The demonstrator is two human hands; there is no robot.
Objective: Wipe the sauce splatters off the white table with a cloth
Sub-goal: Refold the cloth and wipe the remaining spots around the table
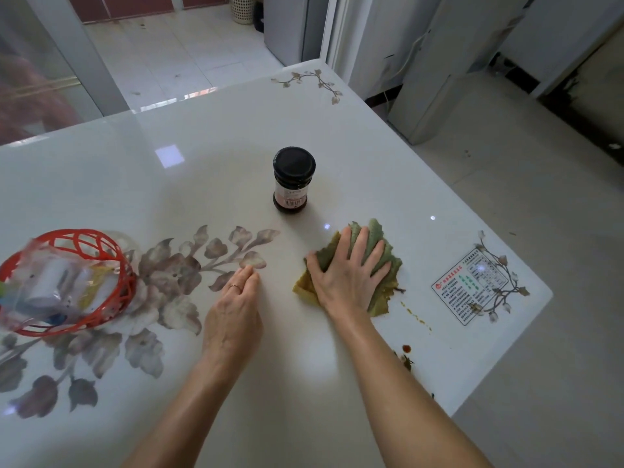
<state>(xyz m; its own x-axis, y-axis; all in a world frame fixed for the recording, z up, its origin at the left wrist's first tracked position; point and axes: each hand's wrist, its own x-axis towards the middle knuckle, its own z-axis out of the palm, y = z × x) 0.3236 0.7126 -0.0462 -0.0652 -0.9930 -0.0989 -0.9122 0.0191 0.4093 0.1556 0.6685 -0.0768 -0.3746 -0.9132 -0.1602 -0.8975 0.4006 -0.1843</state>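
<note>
Centre-right, the right hand [347,282] pressed the cloth [374,233] flat, fingers [360,244] spread, to wipe; the left hand [233,315], loose and empty, steadied on the tabletop [202,190].

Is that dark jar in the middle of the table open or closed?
Closed. The jar stands upright with its black lid seated flat on top, and no gap shows at the rim.

A black-lidded jar [293,179] stands upright; a red lattice basket [125,292] of plastic-wrapped packets [57,282] sits near-left of it, a printed sticker [471,287] near-right.
</note>
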